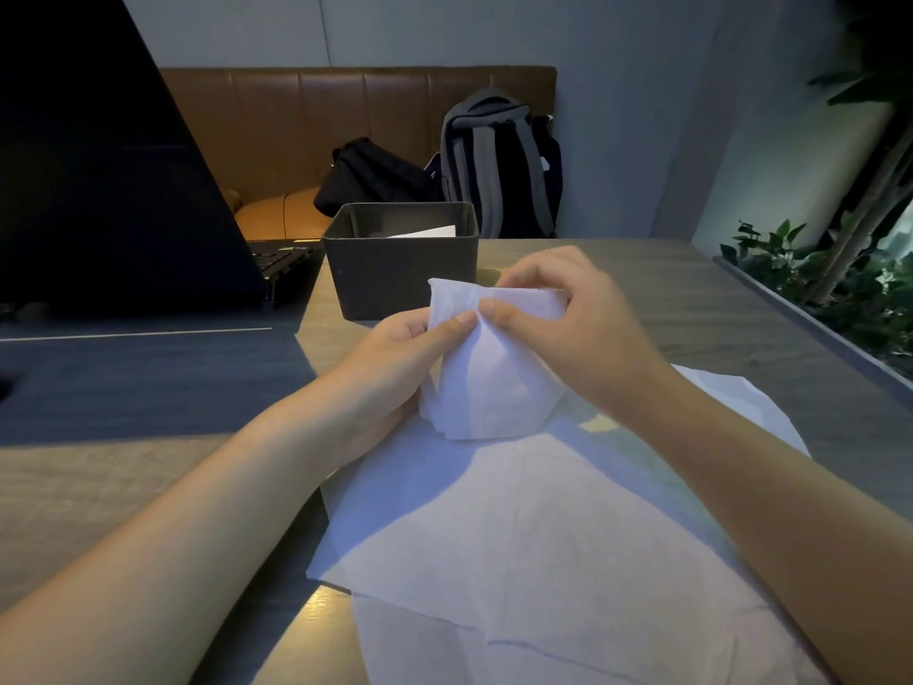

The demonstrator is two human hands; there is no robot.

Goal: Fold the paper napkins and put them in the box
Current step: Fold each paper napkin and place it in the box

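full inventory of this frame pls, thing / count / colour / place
folded napkin: 1, white, held up in both hands, in front of the box
flat napkins: at least 2, white, spread on the table under the hands
box: 1, dark grey, on the table beyond the hands; a white sheet shows inside
table: 1, wood-grain grey-brown
laptop: 1, black, open, far left
backpack: 1, black and grey, on the bench
bag: 1, black, left of the backpack
bench: 1, brown, behind the table
plants: green, right edge
left hand: pinches the folded napkin
right hand: pinches the folded napkin
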